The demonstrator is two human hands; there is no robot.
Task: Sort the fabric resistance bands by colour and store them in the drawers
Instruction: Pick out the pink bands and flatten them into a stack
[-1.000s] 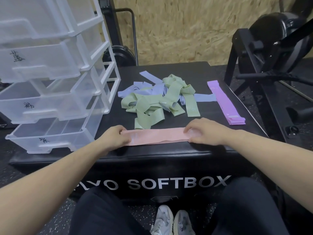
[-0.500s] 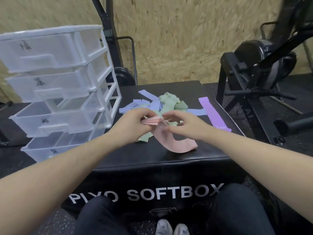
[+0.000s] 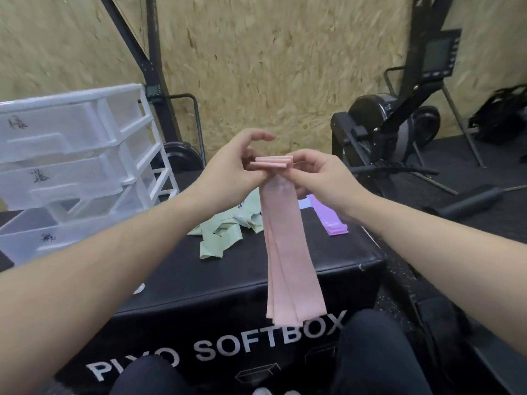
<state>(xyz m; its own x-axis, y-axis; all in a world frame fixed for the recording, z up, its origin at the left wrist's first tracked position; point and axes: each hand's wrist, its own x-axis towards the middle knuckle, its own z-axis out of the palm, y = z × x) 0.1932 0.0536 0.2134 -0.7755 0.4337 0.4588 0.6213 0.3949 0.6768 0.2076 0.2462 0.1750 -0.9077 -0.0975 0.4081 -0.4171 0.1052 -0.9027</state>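
Pink fabric bands [image 3: 288, 252]: light, limp, stacked; top edges pinched between my left hand [image 3: 228, 166] and right hand [image 3: 322, 178], tails hanging below my fingers; best gripped at folded ends.

Left of your left hand [image 3: 228, 163] the drawer unit [image 3: 71, 166] blocked passage; below both hands, green bands [image 3: 219, 235] and purple bands [image 3: 330, 220] cluttered the table [image 3: 159, 269].

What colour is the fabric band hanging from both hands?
Pale pink: the hanging fabric resistance band shows best in the head view.
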